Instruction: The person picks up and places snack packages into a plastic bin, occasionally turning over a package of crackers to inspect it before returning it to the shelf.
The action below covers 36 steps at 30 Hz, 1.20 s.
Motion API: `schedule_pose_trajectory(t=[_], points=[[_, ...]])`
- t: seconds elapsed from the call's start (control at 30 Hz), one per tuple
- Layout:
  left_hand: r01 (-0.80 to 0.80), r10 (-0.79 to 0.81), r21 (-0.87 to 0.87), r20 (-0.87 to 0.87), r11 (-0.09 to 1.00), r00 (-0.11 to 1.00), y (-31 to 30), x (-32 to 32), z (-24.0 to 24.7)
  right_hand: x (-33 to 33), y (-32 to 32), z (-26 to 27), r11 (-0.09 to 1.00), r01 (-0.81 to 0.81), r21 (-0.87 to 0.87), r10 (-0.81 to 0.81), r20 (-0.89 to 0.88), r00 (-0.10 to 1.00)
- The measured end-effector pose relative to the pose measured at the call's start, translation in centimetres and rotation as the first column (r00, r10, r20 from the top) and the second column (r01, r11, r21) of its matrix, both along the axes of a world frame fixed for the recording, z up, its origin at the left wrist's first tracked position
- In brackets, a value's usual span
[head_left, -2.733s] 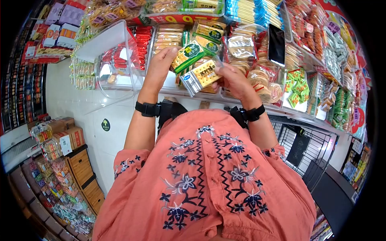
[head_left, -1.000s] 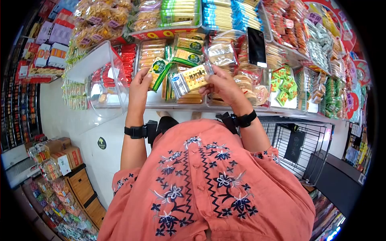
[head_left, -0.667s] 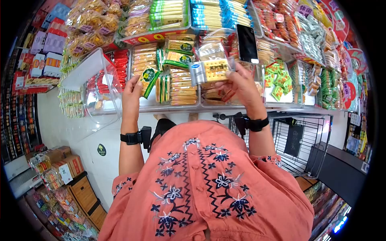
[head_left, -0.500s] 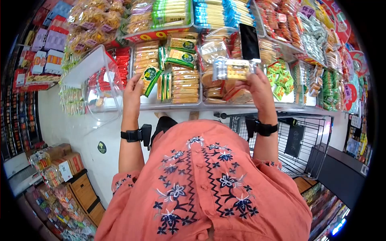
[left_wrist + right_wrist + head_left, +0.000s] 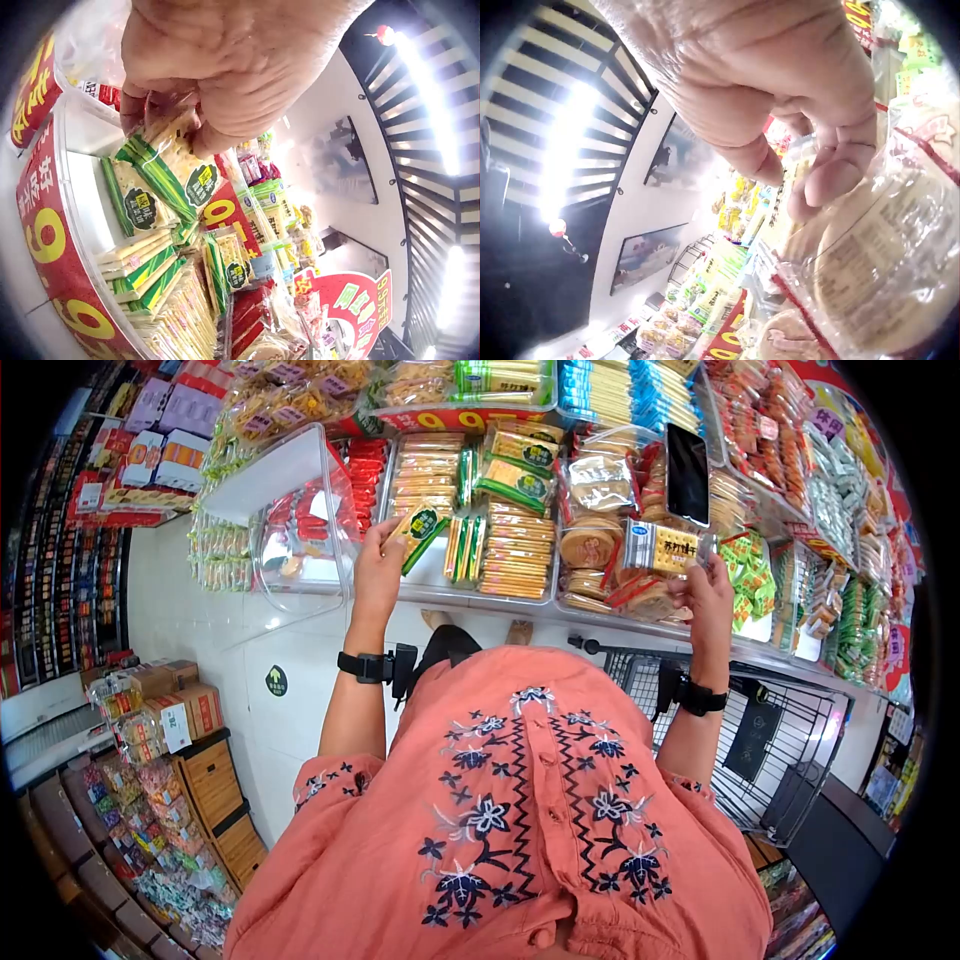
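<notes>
In the head view my left hand (image 5: 377,572) pinches a small green-and-yellow cracker packet (image 5: 424,528) by one end, over the front of a clear bin. The left wrist view shows this packet (image 5: 186,174) hanging from thumb and fingertips, above similar packets. My right hand (image 5: 706,603) is at the lower right corner of a silver-and-yellow soda cracker packet (image 5: 660,547), which overlaps bagged round crackers (image 5: 590,547). In the right wrist view the right thumb (image 5: 759,161) and fingers stand apart, with part of the soda cracker packet showing in the gap.
A black phone (image 5: 687,475) lies across the bins behind the soda cracker packet. The raised clear lid (image 5: 335,510) stands left of the left hand. Rows of crackers (image 5: 515,555) fill the middle bin. A wire cart (image 5: 790,730) is at the lower right.
The right hand carried the soda cracker packet rightward, away from the green packet, to the round crackers; its fingers have since loosened. The left hand moved left earlier, still pinching its packet.
</notes>
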State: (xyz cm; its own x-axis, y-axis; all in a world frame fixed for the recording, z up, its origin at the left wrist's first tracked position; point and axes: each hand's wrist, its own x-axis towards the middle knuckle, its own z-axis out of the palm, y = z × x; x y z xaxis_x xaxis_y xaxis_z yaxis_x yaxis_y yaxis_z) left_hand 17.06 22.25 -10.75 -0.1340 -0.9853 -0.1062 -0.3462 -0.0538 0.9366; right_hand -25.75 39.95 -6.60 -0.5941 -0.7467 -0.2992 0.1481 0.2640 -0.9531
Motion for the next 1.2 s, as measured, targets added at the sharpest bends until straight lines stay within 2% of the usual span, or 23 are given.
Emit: schedule_pose_trajectory(t=[0.07,0.17,0.27,0.47,0.67,0.77,0.87,0.97,1.1,1.2], points=[[0.009,-0.003,-0.066,0.083,0.998,0.997,0.1,0.2,-0.2,-0.3,0.0,-0.5,0.999,-0.004,0.041,0.008,-0.105,0.994],[0.104,-0.023,-0.26,0.297,0.96,0.955,-0.1,0.4,-0.6,-0.1,0.1,-0.2,0.998,0.021,0.062,-0.007,-0.217,0.976],[0.192,-0.015,-0.365,0.435,0.911,0.9,-0.3,0.0,-0.6,-0.4,0.2,-0.3,0.995,0.011,0.099,0.013,-0.239,0.971],[0.231,-0.054,-0.323,0.475,0.918,0.878,-1.6,0.2,-1.5,-0.9,1.1,-0.4,0.992,0.025,0.123,0.004,-0.227,0.974],[0.255,-0.115,-0.265,0.451,0.93,0.885,-2.0,0.0,-1.8,-0.8,2.6,-0.1,0.988,0.126,0.094,-0.102,-0.231,0.968],[0.33,-0.169,-0.284,0.472,0.9,0.866,-2.5,0.1,-2.7,-0.7,3.6,0.4,0.981,0.188,0.034,-0.175,-0.244,0.954],[0.386,-0.128,-0.385,0.55,0.838,0.825,-2.9,0.5,-3.9,0.0,3.9,1.7,0.966,0.257,-0.037,-0.258,-0.243,0.935],[0.395,-0.05,-0.511,0.563,0.763,0.825,-2.7,0.2,-4.2,1.3,3.4,3.2,0.962,0.265,-0.068,-0.274,-0.237,0.932],[0.387,-0.025,-0.475,0.606,0.79,0.795,-1.5,-0.4,-2.6,4.2,1.9,5.0,0.971,0.223,-0.083,-0.237,-0.255,0.937],[0.435,-0.017,-0.493,0.647,0.753,0.762,-1.9,-0.1,-3.4,6.9,0.7,5.1,0.987,0.123,-0.104,-0.147,-0.265,0.953]])
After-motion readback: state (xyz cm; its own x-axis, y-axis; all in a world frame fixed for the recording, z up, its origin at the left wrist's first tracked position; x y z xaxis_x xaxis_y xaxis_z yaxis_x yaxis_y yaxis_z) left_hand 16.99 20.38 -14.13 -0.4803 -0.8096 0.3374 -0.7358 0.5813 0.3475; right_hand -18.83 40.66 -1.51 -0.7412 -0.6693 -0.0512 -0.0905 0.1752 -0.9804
